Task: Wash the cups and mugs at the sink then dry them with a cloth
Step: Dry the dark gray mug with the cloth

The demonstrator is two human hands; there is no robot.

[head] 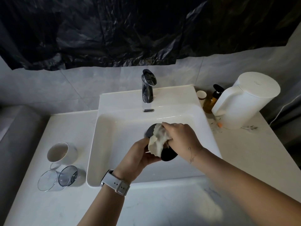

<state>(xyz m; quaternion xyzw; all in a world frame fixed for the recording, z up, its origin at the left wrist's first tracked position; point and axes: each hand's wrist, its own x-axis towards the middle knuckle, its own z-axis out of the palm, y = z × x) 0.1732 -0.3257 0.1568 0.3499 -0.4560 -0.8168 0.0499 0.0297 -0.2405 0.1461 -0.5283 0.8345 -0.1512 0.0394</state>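
Black cup [168,154] sits gripped in the left hand [140,156] over the sink [114,124]; the right hand [180,136] clutches a cream cloth [157,141] against it.

Perhaps four cups [57,152], one cloth [157,142].

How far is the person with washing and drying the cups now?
In hand: the left hand holds a dark cup over the white sink, while the right hand rubs it with a crumpled pale cloth. No water runs from the chrome tap. On the counter stand a white ceramic mug and two clear glasses; whether they are already done cannot be told.
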